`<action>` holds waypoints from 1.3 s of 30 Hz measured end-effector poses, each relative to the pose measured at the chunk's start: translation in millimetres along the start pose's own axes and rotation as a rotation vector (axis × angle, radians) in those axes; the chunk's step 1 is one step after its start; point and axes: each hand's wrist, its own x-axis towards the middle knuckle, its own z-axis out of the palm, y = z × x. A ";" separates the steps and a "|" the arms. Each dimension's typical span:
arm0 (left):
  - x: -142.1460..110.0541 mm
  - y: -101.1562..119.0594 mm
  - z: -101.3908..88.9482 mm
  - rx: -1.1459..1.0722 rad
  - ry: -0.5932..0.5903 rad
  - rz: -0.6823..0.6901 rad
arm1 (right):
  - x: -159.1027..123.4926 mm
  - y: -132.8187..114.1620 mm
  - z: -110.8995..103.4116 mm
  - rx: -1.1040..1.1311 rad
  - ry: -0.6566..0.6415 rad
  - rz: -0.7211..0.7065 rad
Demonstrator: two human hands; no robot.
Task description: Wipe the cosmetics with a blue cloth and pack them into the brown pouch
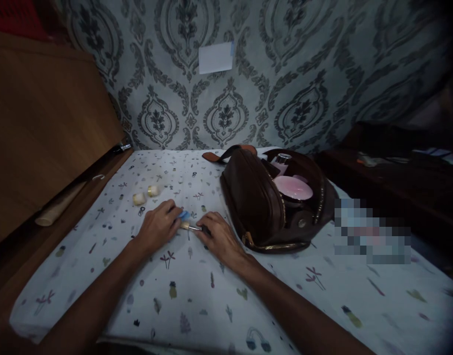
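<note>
The brush (194,228) lies level between the two hands, low over the bed, its pale tip toward the left and its dark handle toward the right. The right hand (219,240) grasps it by the handle, fingers pinched around it, palm down. The left hand (160,220) is closed on a blue piece (184,215), which pokes out past its fingertips just above the brush tip; the light is dim, and I cannot tell whether the left fingers also touch the tip.

Just beyond the left hand, a little to its left, stand two small pots, the near pot (138,198) and the far pot (153,191), both pale with a yellowish band, close together but apart.

Near the right hand, beyond it and to its right, sits the brown bag (248,197), unzipped. In its mouth are a pink compact (293,187) and, behind that, a bottle (282,162) with a shiny cap. A strap (228,154) trails from the bag's far side.

Under everything spreads a white printed sheet (197,315). Well to the left of the grip stands a wooden cabinet (45,123); straight ahead, a white card (216,58) is on the patterned wall (226,113).
</note>
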 end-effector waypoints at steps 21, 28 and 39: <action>-2.1 4.3 -2.9 -0.066 0.003 0.115 | -2.6 -0.6 1.6 0.031 0.002 -0.019; 0.3 -2.1 3.7 -0.057 -0.036 0.124 | -2.1 -3.6 0.4 0.285 0.051 0.028; 3.4 -20.8 0.0 -0.277 -0.046 -0.098 | 3.3 -0.8 3.2 0.776 0.200 0.174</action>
